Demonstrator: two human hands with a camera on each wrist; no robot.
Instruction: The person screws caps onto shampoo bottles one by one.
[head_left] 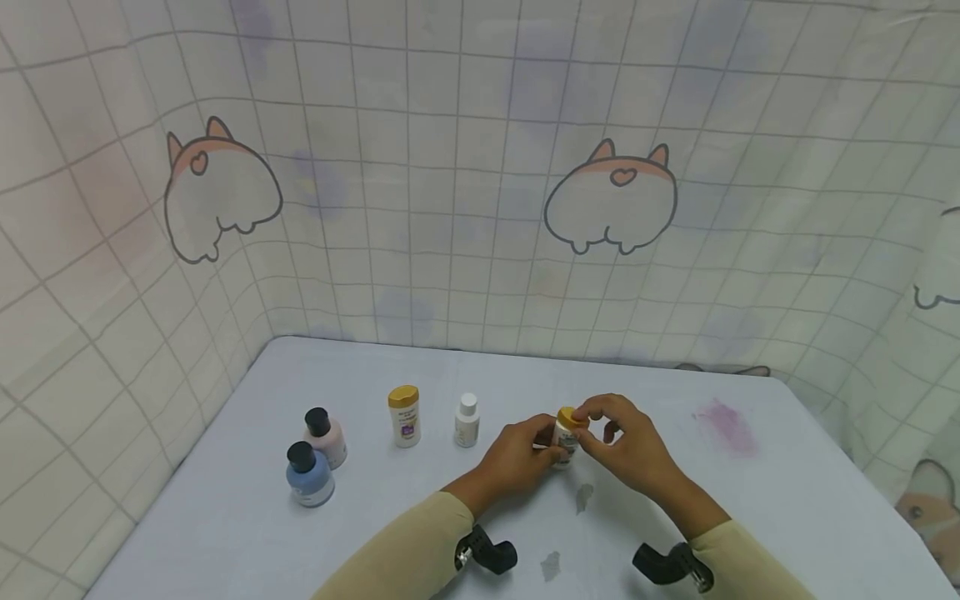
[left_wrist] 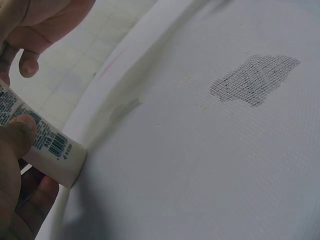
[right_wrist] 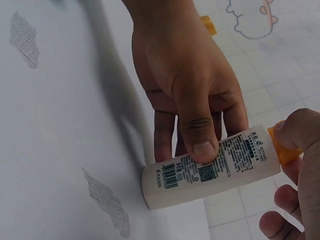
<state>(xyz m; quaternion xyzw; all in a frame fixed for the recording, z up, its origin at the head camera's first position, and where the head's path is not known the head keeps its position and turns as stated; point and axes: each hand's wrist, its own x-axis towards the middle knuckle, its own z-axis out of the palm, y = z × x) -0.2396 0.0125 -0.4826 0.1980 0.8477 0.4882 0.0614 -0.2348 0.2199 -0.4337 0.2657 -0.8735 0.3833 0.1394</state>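
Note:
My left hand [head_left: 517, 457] grips a small white bottle [right_wrist: 215, 172] by its body, the thumb lying across the printed label. At the top of that bottle, the thumb and forefinger of my right hand [head_left: 632, 446] pinch the orange-yellow cap [right_wrist: 286, 151]. The bottle's base sits right at the tabletop, and its barcode side faces both wrist cameras. In the left wrist view the cap is out of frame, and part of the right hand [left_wrist: 47, 25] shows above the bottle.
Left of my hands stand a small white bottle [head_left: 467, 422], a yellow-capped bottle [head_left: 406, 418], a pink bottle [head_left: 333, 443] and a blue bottle [head_left: 310, 481], the last two black-capped. The white table [head_left: 247, 542] has grey patches and a pink stain [head_left: 727, 427]. A patterned curtain [head_left: 420, 192] hangs behind.

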